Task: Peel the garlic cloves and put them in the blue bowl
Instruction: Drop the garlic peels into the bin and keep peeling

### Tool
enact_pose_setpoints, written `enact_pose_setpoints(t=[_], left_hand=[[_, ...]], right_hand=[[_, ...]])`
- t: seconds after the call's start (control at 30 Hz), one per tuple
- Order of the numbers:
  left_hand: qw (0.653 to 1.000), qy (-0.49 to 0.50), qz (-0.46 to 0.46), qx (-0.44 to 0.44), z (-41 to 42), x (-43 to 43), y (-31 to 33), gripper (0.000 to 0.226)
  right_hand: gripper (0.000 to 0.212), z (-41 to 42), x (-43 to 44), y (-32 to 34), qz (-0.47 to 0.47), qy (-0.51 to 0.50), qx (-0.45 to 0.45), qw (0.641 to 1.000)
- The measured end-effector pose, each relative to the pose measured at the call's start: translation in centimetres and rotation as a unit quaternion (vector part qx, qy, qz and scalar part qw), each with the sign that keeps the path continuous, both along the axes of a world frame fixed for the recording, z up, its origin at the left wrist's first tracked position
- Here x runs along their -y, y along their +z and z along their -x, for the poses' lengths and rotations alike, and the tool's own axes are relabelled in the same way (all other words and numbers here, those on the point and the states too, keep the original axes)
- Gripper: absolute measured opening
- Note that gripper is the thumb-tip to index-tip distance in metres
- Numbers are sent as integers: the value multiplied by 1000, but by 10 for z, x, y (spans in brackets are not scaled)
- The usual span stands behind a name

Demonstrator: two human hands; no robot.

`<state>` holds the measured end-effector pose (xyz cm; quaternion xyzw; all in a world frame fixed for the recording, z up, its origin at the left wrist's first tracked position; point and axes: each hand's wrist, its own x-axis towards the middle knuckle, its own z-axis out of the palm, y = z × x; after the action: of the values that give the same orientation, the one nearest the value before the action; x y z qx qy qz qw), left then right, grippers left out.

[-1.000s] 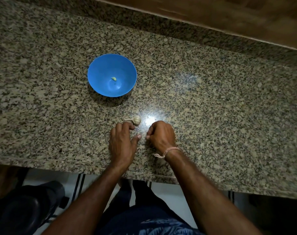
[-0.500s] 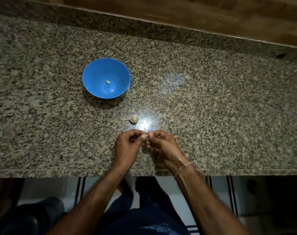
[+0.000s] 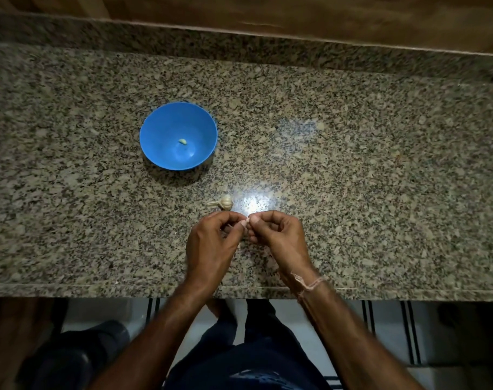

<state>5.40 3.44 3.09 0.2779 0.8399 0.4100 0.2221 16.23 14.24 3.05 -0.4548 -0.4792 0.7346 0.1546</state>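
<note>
- Currently left hand (image 3: 211,243) and right hand (image 3: 279,235) both pinch a garlic clove (image 3: 247,220) between fingertips, above the counter (image 3: 380,164).
- Garlic bulb (image 3: 225,201) just beyond the hands.
- Blue bowl (image 3: 161,153) holds one peeled clove (image 3: 183,141).

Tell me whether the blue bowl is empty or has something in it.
Not empty: the round blue plastic bowl stands upright, with one small pale peeled garlic clove on its bottom.

Head view, steeply down, seemingly close

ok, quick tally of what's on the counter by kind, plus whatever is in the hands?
Blue bowl: 1
Peeled clove in the bowl: 1
Garlic bulb on the counter: 1
Clove pinched between left hand and right hand: 1
Total: 4
</note>
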Motion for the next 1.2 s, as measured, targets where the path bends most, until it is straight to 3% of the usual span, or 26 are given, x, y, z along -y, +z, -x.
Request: enact_pose_setpoints(t=[0.3, 0.47, 0.9, 1.03, 1.2], left_hand=[[999, -17, -4, -44, -4, -5, 2, 11], [999, -22, 1, -38, -7, -4, 4, 12], [999, 6, 23, -31, -24, -9, 13, 9], [1000, 10, 11, -14, -25, -8, 14, 6], [1000, 3, 17, 11, -24, -6, 12, 3]], right_hand=[[15, -10, -12, 8, -36, 41, -3, 998], [12, -14, -11, 3, -125, 61, 26, 990], [9, -23, 4, 6, -242, 50, 67, 967], [7, -25, 7, 6, -249, 49, 70, 965], [4, -27, -1, 4, -180, 55, 57, 981]])
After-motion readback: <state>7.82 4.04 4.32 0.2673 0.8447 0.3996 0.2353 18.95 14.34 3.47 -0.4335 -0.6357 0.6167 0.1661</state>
